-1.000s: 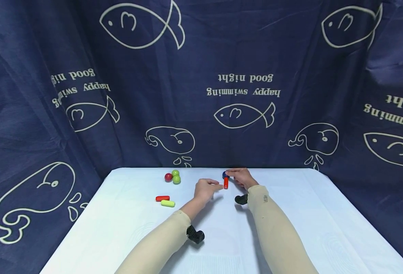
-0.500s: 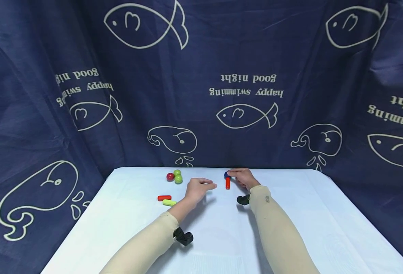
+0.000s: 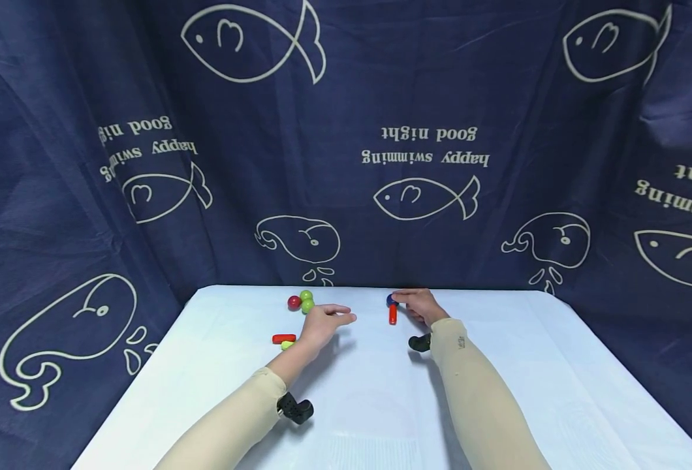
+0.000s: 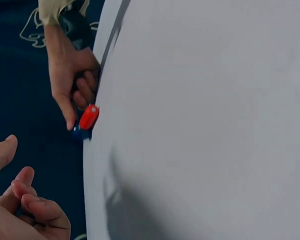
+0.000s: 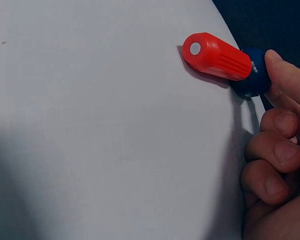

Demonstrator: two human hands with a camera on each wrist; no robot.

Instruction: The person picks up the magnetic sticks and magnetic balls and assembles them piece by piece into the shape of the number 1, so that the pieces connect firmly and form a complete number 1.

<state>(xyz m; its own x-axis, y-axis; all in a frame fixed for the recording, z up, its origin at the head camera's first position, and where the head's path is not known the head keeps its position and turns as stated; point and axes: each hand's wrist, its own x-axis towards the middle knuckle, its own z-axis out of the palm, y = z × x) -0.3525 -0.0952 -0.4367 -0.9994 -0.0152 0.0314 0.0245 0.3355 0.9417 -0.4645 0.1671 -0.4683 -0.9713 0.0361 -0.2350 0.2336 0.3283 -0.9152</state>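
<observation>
At the back of the table, my right hand [image 3: 419, 305] pinches a dark blue ball [image 5: 254, 75] between thumb and finger. A red magnetic stick [image 5: 215, 56], with a pale round spot at its free end, is attached to that ball and points toward me. The right hand's other fingers [image 5: 275, 150] are curled and hold nothing. To the left, my left hand [image 3: 320, 328] hovers over the table with relaxed fingers and nothing in them. In the left wrist view the left hand [image 4: 30, 210] is at the lower left, apart from the red stick [image 4: 89, 116].
Left of the left hand lie a red ball [image 3: 294, 302] and two green balls [image 3: 307, 305], close together. Nearer me rest another red stick [image 3: 284, 339] and a yellow-green stick [image 3: 287, 345], partly hidden by the left arm. A dark blue curtain [image 3: 322, 130] hangs behind the white table [image 3: 369, 391].
My left hand has drawn away from the red stick, leftward toward the loose balls and sticks. The right hand keeps its pinch on the blue ball. The view has shifted slightly.
</observation>
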